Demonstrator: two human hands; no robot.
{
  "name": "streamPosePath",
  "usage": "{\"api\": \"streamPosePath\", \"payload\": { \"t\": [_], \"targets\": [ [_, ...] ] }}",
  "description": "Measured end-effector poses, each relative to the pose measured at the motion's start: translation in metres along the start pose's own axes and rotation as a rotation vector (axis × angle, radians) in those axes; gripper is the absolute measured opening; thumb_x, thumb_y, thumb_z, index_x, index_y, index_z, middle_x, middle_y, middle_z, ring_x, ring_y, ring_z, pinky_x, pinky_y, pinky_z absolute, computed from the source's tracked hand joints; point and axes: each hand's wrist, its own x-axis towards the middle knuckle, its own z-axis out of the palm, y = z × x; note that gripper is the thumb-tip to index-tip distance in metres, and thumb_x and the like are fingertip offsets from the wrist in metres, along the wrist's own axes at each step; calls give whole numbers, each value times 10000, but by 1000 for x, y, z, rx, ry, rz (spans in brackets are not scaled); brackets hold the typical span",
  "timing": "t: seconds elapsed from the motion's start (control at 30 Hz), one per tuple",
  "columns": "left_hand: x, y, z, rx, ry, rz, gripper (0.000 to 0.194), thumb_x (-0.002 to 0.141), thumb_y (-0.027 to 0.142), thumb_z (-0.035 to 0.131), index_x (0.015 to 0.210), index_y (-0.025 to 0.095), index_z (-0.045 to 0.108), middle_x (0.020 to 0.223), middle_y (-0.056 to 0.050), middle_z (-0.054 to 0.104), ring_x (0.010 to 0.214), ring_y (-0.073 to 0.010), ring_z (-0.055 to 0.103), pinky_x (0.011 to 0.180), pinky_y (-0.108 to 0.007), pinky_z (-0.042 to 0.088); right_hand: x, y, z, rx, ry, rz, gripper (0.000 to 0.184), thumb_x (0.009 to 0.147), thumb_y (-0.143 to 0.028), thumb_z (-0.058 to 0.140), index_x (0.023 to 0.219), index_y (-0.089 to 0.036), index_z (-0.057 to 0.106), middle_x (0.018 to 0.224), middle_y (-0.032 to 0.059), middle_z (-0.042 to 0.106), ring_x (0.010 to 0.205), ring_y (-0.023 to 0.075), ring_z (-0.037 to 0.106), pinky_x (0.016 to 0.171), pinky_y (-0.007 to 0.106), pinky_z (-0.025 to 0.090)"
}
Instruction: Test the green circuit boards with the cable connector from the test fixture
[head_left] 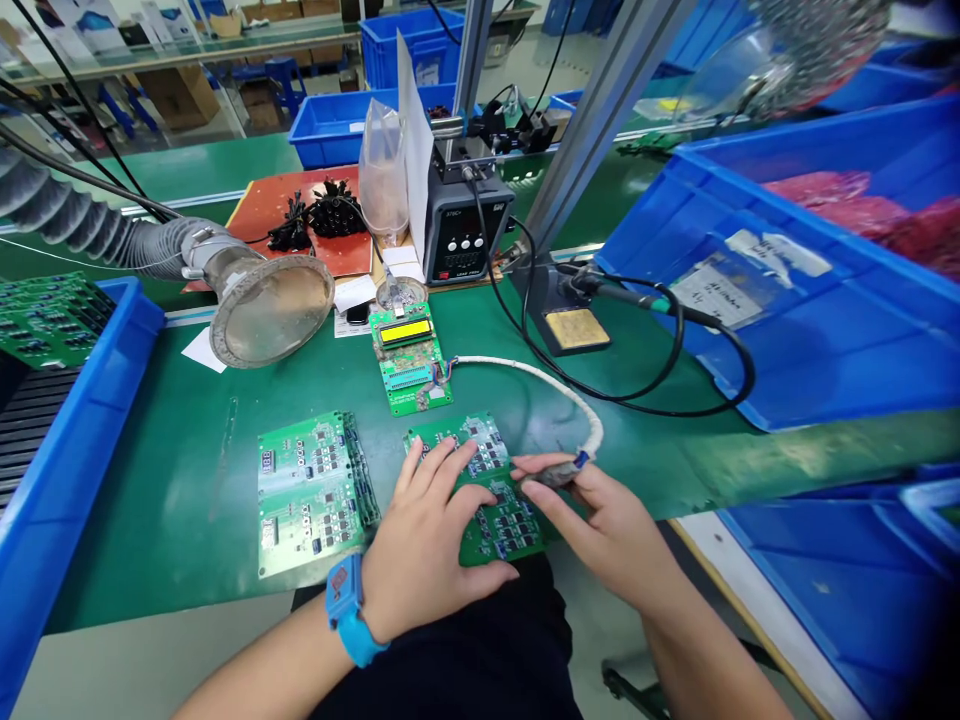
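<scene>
A green circuit board (511,522) lies in front of me near the table's edge, partly hidden by my left hand (427,530). That hand is spread flat over the board's left side with its fingers apart, pressing on it. My right hand (592,510) pinches the grey-wrapped plug end (556,474) of a white cable (536,368), holding it against the board's right edge. The cable runs to a small green tester board (411,360) with a lit yellow display. Left of my left hand, more circuit boards (309,495) are stacked.
A soldering station (469,225) stands behind, its iron in a stand (574,325) with looping black cable. A fume extraction hood (274,305) hangs at left. Blue bins flank me, one with boards (142,320) at left, one with pink bags (757,250) at right.
</scene>
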Motion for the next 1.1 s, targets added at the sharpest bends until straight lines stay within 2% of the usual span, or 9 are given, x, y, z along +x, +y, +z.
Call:
{"api": "streamPosePath", "payload": {
  "t": [0.3, 0.57, 0.77, 0.9, 1.1],
  "targets": [
    [1, 1, -1, 3, -6, -8, 521, 679, 426, 812, 1092, 232, 559, 1452, -87, 397, 1387, -312, 276, 1155, -595, 151, 2, 0, 4, -29, 13, -26, 158, 905, -350, 550, 966, -227, 629, 962, 53, 698, 897, 231, 659, 803, 354, 538],
    [0, 1, 0, 11, 2, -12, 526, 670, 432, 816, 1081, 233, 556, 1457, -85, 392, 1386, -310, 277, 1160, -581, 147, 1, 1, 6, -105, 7, -164, 96, 906, -278, 555, 984, -250, 603, 944, 31, 682, 894, 213, 651, 787, 329, 532],
    [1, 0, 0, 7, 2, -12, 529, 681, 462, 802, 1089, 241, 546, 1459, -70, 390, 1395, -288, 259, 1171, -558, 127, 2, 1, 11, -92, 75, -236, 55, 890, -226, 562, 932, -253, 586, 905, 25, 668, 869, 203, 649, 769, 307, 529],
    [0, 0, 1, 8, -1, -16, 540, 680, 474, 803, 1094, 247, 542, 1467, -59, 381, 1401, -277, 245, 1176, -546, 117, 2, 2, 13, -68, 98, -236, 51, 886, -220, 565, 914, -253, 591, 910, 20, 668, 876, 198, 650, 786, 299, 524],
    [0, 0, -2, 11, -26, -10, 528, 695, 503, 791, 1098, 256, 556, 1469, -66, 373, 1396, -298, 251, 1157, -576, 138, 0, 4, 10, -48, 46, -200, 75, 902, -245, 562, 953, -255, 617, 956, 17, 673, 938, 195, 645, 813, 283, 521]
  ]
}}
